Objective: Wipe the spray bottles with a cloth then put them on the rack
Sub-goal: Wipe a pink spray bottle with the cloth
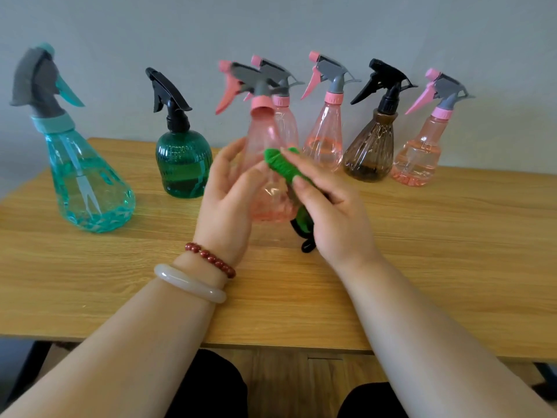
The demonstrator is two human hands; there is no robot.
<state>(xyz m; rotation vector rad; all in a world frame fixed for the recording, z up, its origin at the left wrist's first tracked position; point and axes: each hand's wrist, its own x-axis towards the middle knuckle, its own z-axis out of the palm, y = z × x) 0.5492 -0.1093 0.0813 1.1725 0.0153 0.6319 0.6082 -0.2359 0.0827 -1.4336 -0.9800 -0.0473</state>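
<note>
Left hand [226,194] is gripping a translucent pink plastic spray bottle [262,135], grey-headed, pink-collared. Right hand [328,212] is pinching a green knitted cloth [278,165] against it.

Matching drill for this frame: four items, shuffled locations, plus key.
1. teal clear plastic spray bottle
2. dark green ribbed spray bottle
3. brown ribbed spray bottle with black trigger
4. green cloth

A. in the right hand, against the held clear pink spray bottle
B. far left on the wooden table
C. second from right, back row
D. standing beside the left hand

Pairs: 1-B, 2-D, 3-C, 4-A
</note>
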